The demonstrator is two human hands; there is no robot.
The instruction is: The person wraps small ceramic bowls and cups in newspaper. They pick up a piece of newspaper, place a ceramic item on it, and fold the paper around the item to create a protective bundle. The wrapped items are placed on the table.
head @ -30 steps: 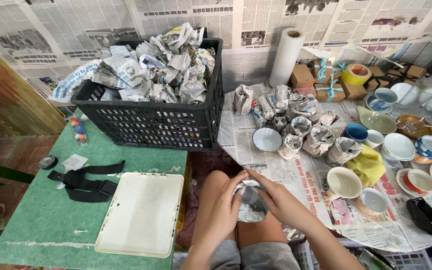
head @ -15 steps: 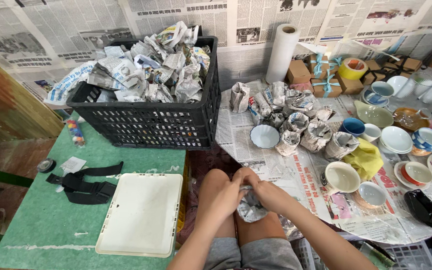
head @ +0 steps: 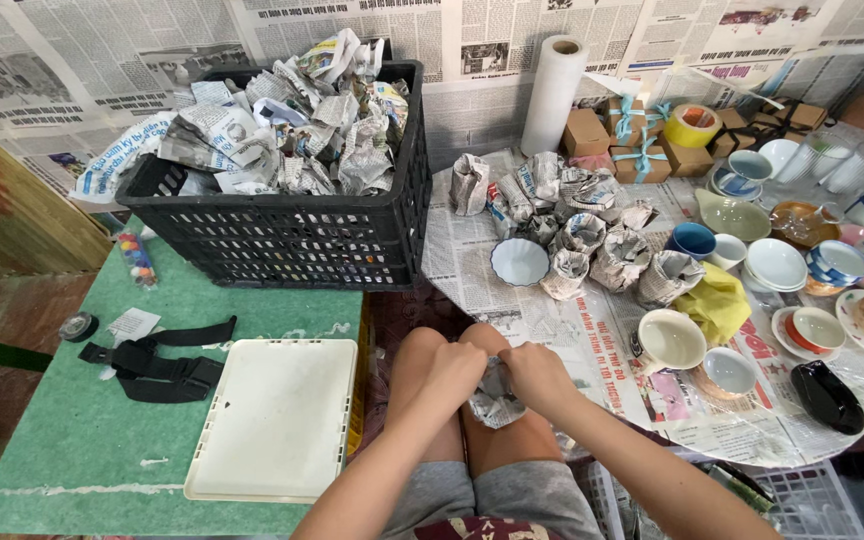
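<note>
A crumpled newspaper-wrapped bundle (head: 497, 398) rests on my knees, held from both sides. My left hand (head: 449, 376) grips its left side with curled fingers. My right hand (head: 540, 377) clasps its right side. What is inside the paper is hidden. Just ahead, a low round table covered in newspaper (head: 592, 330) carries several wrapped bundles (head: 582, 232) and an unwrapped blue-and-white bowl (head: 519, 261).
A black plastic crate (head: 292, 235) heaped with wrapped bundles stands on a green table (head: 62, 440), beside a white tray (head: 277, 415) and a black strap (head: 152, 360). Cups, bowls and saucers (head: 802, 270), a yellow cloth (head: 717, 300), a paper roll (head: 552, 95) and small boxes (head: 642, 140) crowd the right.
Both hands have shifted slightly on the bundle, squeezing the paper tighter over my knees. The view has tilted a little; nothing else has moved.
</note>
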